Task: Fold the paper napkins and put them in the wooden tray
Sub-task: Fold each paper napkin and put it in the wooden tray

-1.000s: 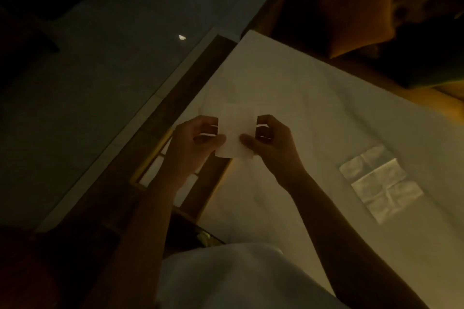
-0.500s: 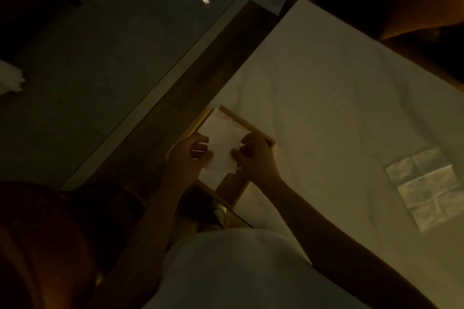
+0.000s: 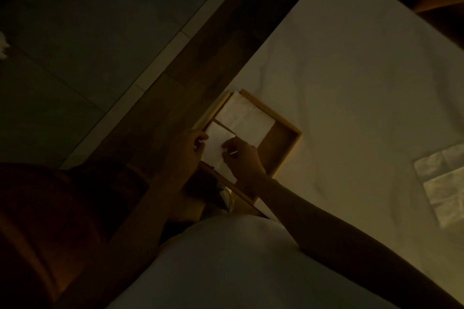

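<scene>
Pinching a small folded white paper napkin (image 3: pixel 217 144) by its two side edges, the left hand (image 3: pixel 185 152) and the right hand (image 3: pixel 244 158) held it low over the near left part of a rectangular light wooden tray (image 3: pixel 273 111). The fingers (image 3: pixel 229 144) of both hands were curled onto the paper, gripping it. The dim light hid whether its underside already touched the tray floor.

Just beyond it, other folded white napkins (image 3: pixel 244 118) lay inside the tray against the far rim, and the right side of the tray showed bare wood. By that, the step in hand seemed to be the placing: the fold looked done and only the release was left.

The next move probably called for lowering the napkin flat beside its neighbours, squaring its edges, then letting go with both hands at once so that the fold did not spring open.

Well apart to the right, a creased unfolded white napkin (image 3: pixel 444 190) lay on the white cloth surface (image 3: pixel 351 83) that carried the tray, likely the next to fold.
</scene>
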